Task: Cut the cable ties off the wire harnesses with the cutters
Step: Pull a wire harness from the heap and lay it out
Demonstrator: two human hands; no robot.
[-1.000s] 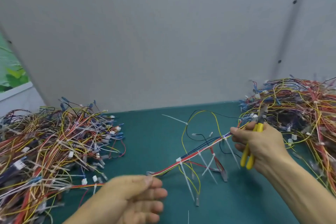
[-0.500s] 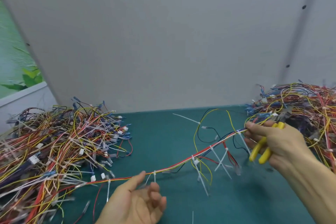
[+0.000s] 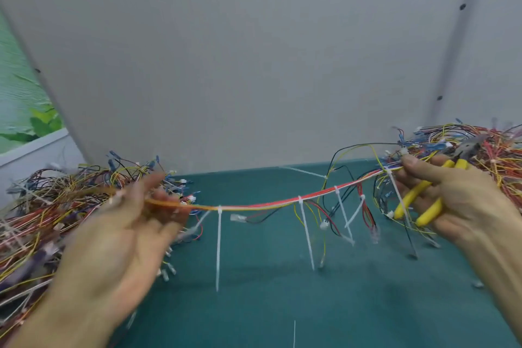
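Note:
A wire harness (image 3: 271,203) of red, white and yellow wires stretches in the air between my hands. Several white cable ties (image 3: 218,246) hang down from it. My right hand (image 3: 452,200) pinches the harness's right end between thumb and forefinger and also holds the yellow-handled cutters (image 3: 418,200) in its palm, jaws pointing up and right. My left hand (image 3: 118,237) is raised and blurred, palm up, fingers spread; the harness's left end runs across its fingers. Whether the fingers grip it I cannot tell.
A big pile of tangled harnesses (image 3: 50,212) lies at the left, another pile (image 3: 480,155) at the back right. The green mat (image 3: 282,305) covers the table. A grey panel (image 3: 254,65) stands behind. A loose tie piece (image 3: 294,333) lies near the front edge.
Both hands rose and moved apart, lifting the harness off the mat and pulling it nearly straight. My left hand opened from a fist and swung up to the left.

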